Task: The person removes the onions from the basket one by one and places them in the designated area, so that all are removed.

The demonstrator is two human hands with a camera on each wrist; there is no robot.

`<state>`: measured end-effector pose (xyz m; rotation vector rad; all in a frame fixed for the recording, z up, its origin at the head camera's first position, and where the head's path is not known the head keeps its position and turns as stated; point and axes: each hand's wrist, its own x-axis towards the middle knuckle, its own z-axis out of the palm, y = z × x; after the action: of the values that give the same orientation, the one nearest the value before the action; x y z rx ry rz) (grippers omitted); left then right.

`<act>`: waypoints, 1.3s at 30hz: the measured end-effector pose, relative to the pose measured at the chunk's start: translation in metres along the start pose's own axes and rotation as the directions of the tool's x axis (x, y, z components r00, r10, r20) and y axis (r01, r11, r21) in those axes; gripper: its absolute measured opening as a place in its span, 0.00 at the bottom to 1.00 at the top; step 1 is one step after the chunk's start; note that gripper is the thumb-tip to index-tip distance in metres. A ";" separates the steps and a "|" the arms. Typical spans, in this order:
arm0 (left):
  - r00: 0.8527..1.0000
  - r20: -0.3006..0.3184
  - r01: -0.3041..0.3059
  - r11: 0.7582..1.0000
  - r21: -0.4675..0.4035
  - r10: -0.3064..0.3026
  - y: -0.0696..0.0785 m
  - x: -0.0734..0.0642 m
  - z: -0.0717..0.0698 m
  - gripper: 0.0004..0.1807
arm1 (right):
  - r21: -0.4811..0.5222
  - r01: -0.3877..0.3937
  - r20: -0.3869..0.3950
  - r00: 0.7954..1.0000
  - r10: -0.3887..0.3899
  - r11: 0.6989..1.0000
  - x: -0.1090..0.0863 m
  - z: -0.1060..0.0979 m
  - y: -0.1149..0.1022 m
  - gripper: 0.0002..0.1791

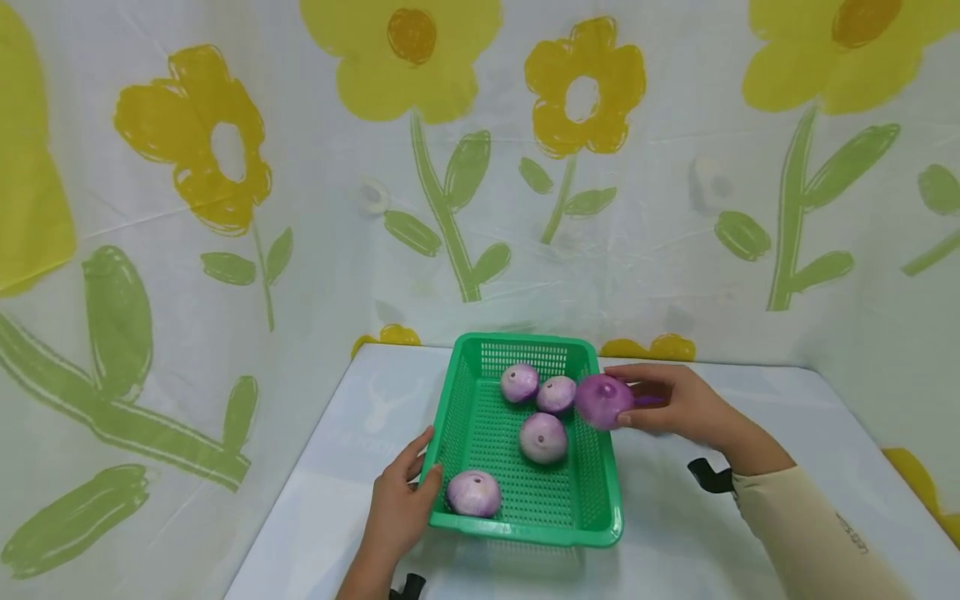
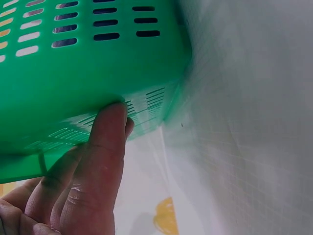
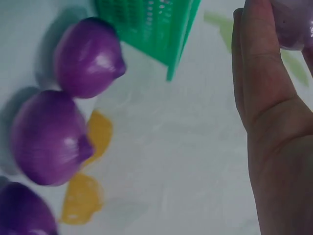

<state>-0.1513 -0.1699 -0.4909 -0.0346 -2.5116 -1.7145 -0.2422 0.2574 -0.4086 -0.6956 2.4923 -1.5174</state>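
Observation:
A green plastic basket (image 1: 525, 537) with slotted walls stands tilted toward the person, several purple onions (image 1: 543, 438) inside. My left hand (image 1: 401, 504) grips its left rim near the front corner, thumb on the inner side. In the left wrist view, the left fingers (image 2: 100, 152) lie against the outside of the basket (image 2: 73, 78). Over the right rim, my right hand (image 1: 686, 406) holds another purple onion (image 1: 604, 401) between thumb and fingers. That held onion (image 3: 294, 24) shows only partly at the top corner of the right wrist view.
More purple onions (image 3: 49, 137) lie in a row on the table in the right wrist view, near the basket; in the head view the right hand mostly covers that spot. The white table (image 1: 720, 550) meets a flower-printed cloth (image 1: 645, 275) at the back and sides.

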 end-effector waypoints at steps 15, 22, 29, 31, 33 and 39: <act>1.000 -0.001 -0.015 1.000 -0.015 0.015 -0.001 0.001 -0.002 0.31 | 0.066 -0.219 -0.301 0.926 0.228 0.974 -0.057 0.012 0.073 0.39; 1.000 0.014 -0.013 0.999 -0.034 0.014 0.000 0.001 -0.002 0.31 | 0.115 -0.254 -0.295 0.915 0.277 0.960 -0.059 0.026 0.088 0.41; 1.000 0.009 -0.007 1.000 -0.030 0.008 0.001 -0.001 -0.002 0.31 | 0.101 -0.233 -0.272 0.929 0.252 0.967 -0.052 0.037 0.095 0.41; 1.000 0.009 -0.007 1.000 -0.028 0.007 0.001 -0.001 -0.003 0.31 | 0.103 -0.246 -0.262 0.928 0.265 0.964 -0.050 0.039 0.094 0.42; 1.000 0.008 -0.006 1.000 -0.028 0.007 0.001 -0.002 -0.003 0.31 | 0.096 -0.262 -0.255 0.926 0.279 0.960 -0.048 0.042 0.094 0.42; 1.000 0.000 -0.011 1.000 -0.026 0.011 0.001 0.000 -0.001 0.30 | 0.111 -0.282 -0.231 0.925 0.301 0.953 -0.044 0.046 0.093 0.42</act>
<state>-0.1509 -0.1708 -0.4899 -0.0500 -2.4847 -1.7435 -0.2161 0.2764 -0.5166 -0.1171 2.5463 -1.6560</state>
